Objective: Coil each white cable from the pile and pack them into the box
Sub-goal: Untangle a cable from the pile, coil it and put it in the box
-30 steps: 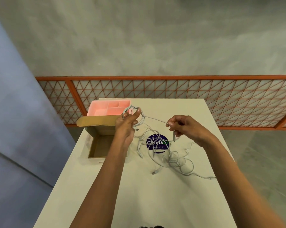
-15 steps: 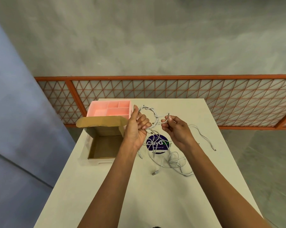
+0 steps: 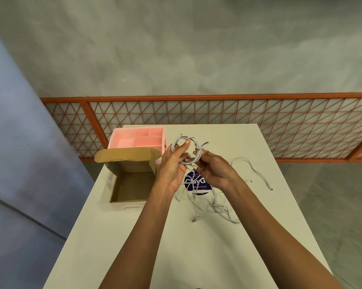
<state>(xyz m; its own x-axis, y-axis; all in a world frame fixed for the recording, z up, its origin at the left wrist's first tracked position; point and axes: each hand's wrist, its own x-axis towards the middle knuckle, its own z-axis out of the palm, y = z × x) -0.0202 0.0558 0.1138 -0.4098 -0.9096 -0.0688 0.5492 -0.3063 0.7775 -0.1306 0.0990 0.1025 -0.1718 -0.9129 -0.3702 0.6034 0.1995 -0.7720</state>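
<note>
Grips a coiled white cable [image 3: 196,143] in the left hand [image 3: 171,166], fingers curled through the loops; pinches its near side with the right hand [image 3: 216,171], above the tabletop [image 3: 176,247] centre. Beneath, toward the right edge, the pile [image 3: 214,205]; by the left edge, the box [image 3: 132,187], lid open.

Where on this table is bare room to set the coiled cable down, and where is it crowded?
Bare: the near end of the table, nearer than the cardboard box and cable pile; the far strip right of the pink tray; the box's own floor. Crowded: around the sticker, and the right side where a loose cable lies.
</note>
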